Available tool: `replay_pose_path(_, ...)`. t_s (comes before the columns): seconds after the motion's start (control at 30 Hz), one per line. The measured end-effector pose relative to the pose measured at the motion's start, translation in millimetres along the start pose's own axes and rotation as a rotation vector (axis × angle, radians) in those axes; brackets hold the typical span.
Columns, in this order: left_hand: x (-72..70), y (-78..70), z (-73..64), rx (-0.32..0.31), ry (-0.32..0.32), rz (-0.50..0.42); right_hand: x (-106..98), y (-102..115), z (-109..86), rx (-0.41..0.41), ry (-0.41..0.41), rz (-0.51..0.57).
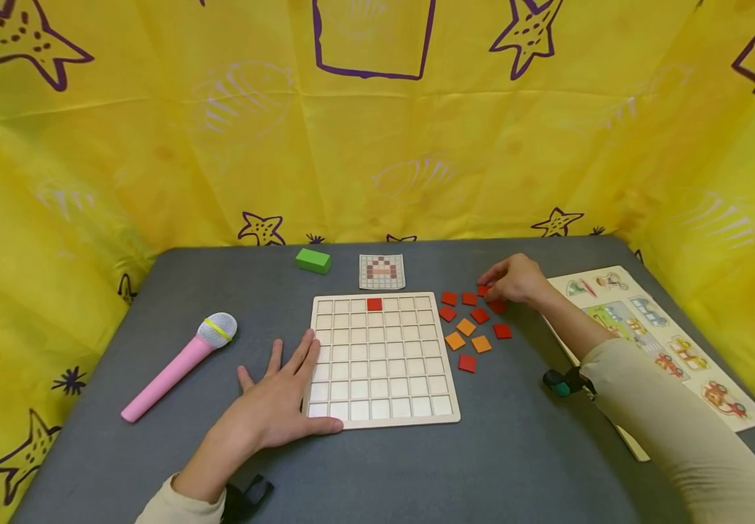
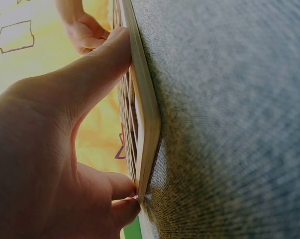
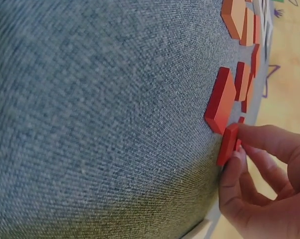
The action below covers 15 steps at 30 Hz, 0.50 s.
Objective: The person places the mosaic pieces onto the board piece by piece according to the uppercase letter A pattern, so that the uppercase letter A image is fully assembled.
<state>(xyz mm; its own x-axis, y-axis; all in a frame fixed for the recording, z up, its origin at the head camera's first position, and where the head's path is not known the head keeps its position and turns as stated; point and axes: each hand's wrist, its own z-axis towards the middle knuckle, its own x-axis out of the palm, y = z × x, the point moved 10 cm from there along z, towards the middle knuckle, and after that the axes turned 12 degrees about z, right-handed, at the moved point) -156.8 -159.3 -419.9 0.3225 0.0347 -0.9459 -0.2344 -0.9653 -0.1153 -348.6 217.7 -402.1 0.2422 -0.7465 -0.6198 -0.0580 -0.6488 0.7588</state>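
A pink toy microphone (image 1: 171,376) with a silver head is lying leftmost on the grey worktop (image 1: 410,473). Your left hand (image 1: 276,404) is resting, fingers spread apart, against a pale wooden grid board (image 1: 377,367), which is holding one square red tile (image 1: 374,304) in its far row. Right of it, loose orange square tiles (image 1: 455,340) are lying among red ones, and your right hand (image 1: 518,280) is pinching a thin red tile (image 1: 483,290) between its fingers. A pale board of printed pictures (image 1: 646,338) is lying rightmost.

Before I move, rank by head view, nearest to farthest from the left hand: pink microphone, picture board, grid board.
1. Grid board: touching the left hand.
2. Pink microphone: left of the hand.
3. Picture board: far right side.
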Motion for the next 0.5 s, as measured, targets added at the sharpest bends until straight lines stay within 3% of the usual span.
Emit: replay_pose_path(0.5, 1.5, 0.7, 1.0, -0.002, 0.000, 0.006, -2.2, 7.7, -4.2, -0.065, -0.009, -0.013)
